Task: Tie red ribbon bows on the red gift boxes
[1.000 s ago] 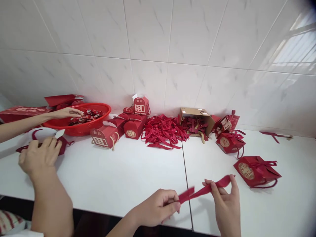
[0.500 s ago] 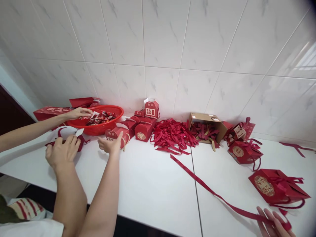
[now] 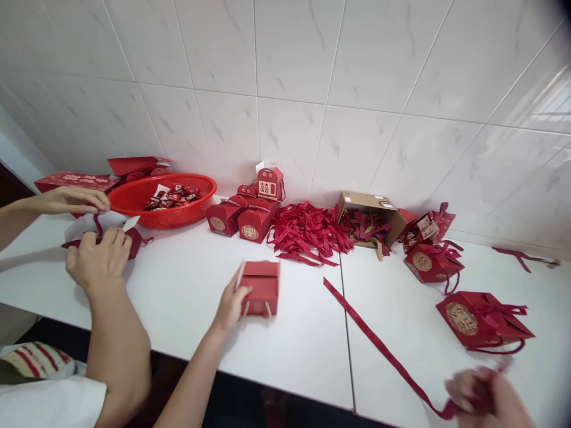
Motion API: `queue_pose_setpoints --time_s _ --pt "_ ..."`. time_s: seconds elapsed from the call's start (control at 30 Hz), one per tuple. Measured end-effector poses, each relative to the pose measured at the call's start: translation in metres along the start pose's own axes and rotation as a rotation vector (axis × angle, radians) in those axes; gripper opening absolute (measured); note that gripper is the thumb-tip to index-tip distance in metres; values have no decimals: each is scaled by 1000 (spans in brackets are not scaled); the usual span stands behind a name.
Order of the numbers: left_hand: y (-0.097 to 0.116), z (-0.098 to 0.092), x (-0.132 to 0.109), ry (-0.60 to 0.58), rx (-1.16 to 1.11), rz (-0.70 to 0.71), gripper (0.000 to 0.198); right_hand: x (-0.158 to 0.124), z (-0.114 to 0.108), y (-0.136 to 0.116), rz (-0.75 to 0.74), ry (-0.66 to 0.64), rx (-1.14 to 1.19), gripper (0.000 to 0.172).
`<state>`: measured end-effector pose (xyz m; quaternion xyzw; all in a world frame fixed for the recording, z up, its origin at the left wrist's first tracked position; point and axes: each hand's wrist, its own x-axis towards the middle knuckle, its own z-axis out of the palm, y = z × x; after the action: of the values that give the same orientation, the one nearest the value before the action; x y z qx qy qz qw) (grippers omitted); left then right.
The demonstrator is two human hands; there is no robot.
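My left hand point(image 3: 232, 304) grips the left side of a small red gift box point(image 3: 262, 286) with rope handles, which lies on the white table point(image 3: 191, 297) in front of me. At the bottom right, my right hand point(image 3: 486, 397) is blurred and closed around the end of a long red ribbon point(image 3: 375, 342). The ribbon trails diagonally across the table toward the centre.
Another person's two hands point(image 3: 99, 257) work on a red box at the left, by a red basket of sweets point(image 3: 163, 199). Red gift boxes point(image 3: 243, 220), a ribbon pile point(image 3: 307, 232), a cardboard box point(image 3: 370, 217) and tied red bags point(image 3: 484, 318) line the tiled wall.
My left hand let go of the ribbon, reached to the boxes by the basket and drew one gift box back toward me. My right hand pulled the ribbon end out to the right.
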<state>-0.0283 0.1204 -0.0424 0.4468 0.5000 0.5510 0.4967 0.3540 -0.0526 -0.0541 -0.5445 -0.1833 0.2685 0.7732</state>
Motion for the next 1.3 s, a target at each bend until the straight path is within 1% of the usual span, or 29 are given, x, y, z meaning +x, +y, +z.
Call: queue_pose_setpoints --time_s 0.07,0.1,0.17,0.2,0.27,0.3,0.37,0.43,0.5,0.6,0.67,0.7,0.77,0.87,0.97,1.1,1.3 --pt "-7 16 -22 -239 20 -38 58 -25 36 -1 95 -96 -112 36" --pt "-8 23 -31 -345 31 -39 61 -37 53 0 160 -184 -223 37" --pt "-8 33 -41 -487 57 8 66 -57 80 2 264 -394 -357 42" --pt "-8 38 -42 -533 69 53 69 -65 91 3 264 -481 -380 43" --pt "-10 46 -40 -602 92 167 79 -75 106 4 192 -620 -407 45" --pt "-10 49 -37 -632 109 220 84 -79 111 5 146 -664 -409 44" --pt "-9 55 -33 -673 169 316 90 -82 114 5 63 -697 -399 43" --pt "-3 58 -31 -649 257 432 91 -83 110 6 17 -675 -365 41" --pt "10 62 -35 -576 383 588 84 -83 105 8 18 -656 -327 38" --pt "32 70 -47 -498 617 856 57 -85 98 9 77 -675 -263 38" --pt "42 75 -56 -502 727 993 44 -86 98 8 110 -695 -220 40" --pt "45 78 -60 -509 755 1033 41 -87 98 8 121 -696 -202 40" --pt "45 84 -65 -525 776 1053 38 -88 101 8 132 -679 -179 40" --pt "40 88 -68 -514 769 1018 35 -88 103 9 142 -650 -168 40" --pt "36 89 -67 -493 756 1003 34 -88 103 9 147 -649 -168 40" --pt "35 91 -66 -466 733 1017 32 -88 103 6 122 -663 -193 40" --pt "33 93 -67 -462 725 1019 30 -88 103 8 101 -650 -220 40"
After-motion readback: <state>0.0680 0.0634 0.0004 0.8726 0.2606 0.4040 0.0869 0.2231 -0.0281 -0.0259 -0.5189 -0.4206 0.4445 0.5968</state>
